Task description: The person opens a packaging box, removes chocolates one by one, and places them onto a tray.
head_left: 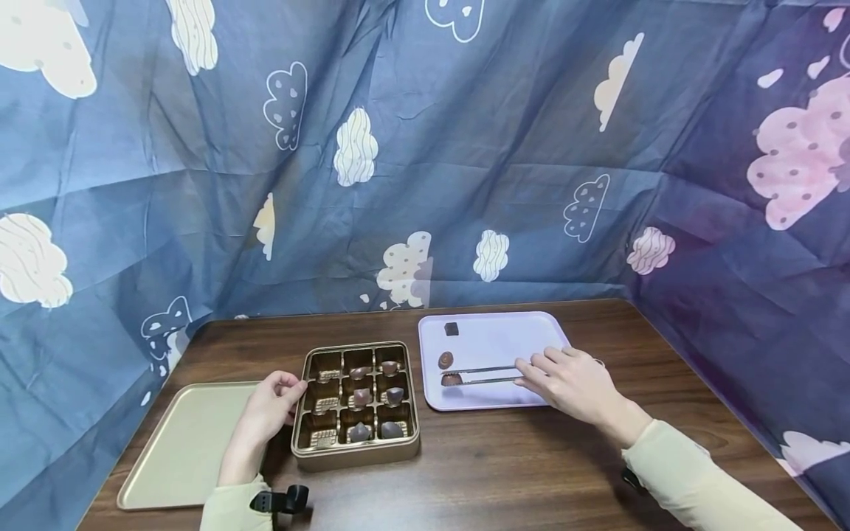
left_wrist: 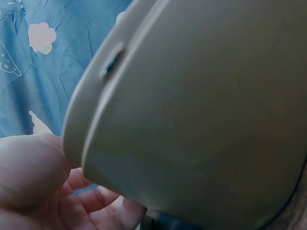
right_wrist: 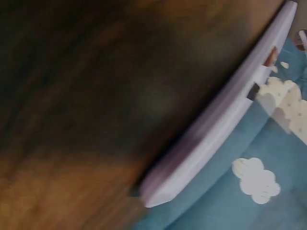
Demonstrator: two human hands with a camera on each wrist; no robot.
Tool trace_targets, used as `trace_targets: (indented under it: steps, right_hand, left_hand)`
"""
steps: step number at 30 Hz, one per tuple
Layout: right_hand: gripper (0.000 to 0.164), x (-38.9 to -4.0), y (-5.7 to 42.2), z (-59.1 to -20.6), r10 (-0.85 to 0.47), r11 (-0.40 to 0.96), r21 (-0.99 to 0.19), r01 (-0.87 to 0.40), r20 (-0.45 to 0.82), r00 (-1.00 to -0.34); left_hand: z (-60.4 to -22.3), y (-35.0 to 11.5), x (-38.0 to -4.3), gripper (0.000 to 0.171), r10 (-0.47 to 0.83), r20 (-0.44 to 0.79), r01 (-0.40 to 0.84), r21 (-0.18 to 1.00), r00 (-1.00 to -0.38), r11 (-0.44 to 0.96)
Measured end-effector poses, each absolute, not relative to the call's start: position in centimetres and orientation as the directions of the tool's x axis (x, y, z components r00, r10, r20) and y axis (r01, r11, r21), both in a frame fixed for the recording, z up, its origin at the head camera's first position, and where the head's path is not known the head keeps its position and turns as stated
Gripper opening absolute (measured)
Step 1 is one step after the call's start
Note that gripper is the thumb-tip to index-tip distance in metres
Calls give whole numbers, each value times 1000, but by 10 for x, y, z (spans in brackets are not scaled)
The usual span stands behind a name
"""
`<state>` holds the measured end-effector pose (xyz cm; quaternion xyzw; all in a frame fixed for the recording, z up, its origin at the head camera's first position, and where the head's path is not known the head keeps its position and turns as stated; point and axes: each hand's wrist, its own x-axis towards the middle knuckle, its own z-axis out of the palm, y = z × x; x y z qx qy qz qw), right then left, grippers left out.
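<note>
My left hand (head_left: 268, 405) grips the left edge of a gold chocolate box (head_left: 358, 461), thumb at its rim. In the left wrist view the box's plain side (left_wrist: 192, 110) fills most of the picture. Several chocolates (head_left: 359, 432) sit in the middle and right columns of its divided insert; bare embossed bottoms (head_left: 324, 438) show in the left column. My right hand (head_left: 564, 380) holds metal tweezers (head_left: 488, 381), their tips around a brown chocolate (head_left: 451, 380) over the lavender tray (head_left: 505, 332). An oval chocolate (head_left: 446, 360) and a dark square one (head_left: 451, 329) lie farther back.
A flat gold tray or lid (head_left: 189, 435) lies at the left, partly behind my left forearm. The lavender tray stands close to the box's right side. A blue cloud-patterned cloth (head_left: 412, 184) hangs behind the wooden table (head_left: 505, 472) and along its sides.
</note>
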<state>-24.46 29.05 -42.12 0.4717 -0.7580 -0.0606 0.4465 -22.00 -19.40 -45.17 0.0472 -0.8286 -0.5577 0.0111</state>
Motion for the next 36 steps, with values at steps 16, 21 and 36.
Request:
trace_targets:
  steps: [16,21,36]
  right_hand:
    - [35,-253,299,-440,-788,528,545,-651,600,-138]
    - [35,-253,300,-438,-797,522,545,-656,586,-147]
    - [45,-247,303,-430,-806,527,495,-690,550,-221]
  left_hand:
    - [-452,-193,-219,15,-103,-38,-74,925,-994,372]
    - [-455,-191,-220,15,-100,-37,-72,927,-994,367]
    - [-451,-193,-220,15,-98,-41,-74,928,-994,366]
